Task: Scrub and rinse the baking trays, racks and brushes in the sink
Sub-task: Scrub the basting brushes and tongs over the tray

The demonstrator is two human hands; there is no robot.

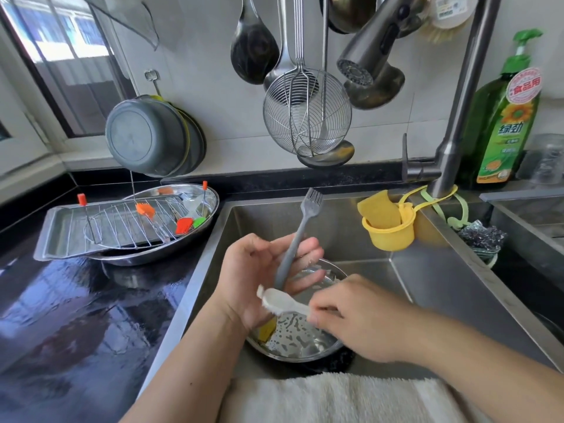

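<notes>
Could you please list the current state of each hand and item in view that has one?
Left hand: open, grey silicone basting brush lying across its palm, bristles up.
Right hand: pinching the handle of a white scrubbing brush, its head against the grey handle.
Round steel bowl: in the sink, wet with suds.
Pull-out tap: no water running.
Wire rack: resting on the rectangular steel tray on the counter.
</notes>
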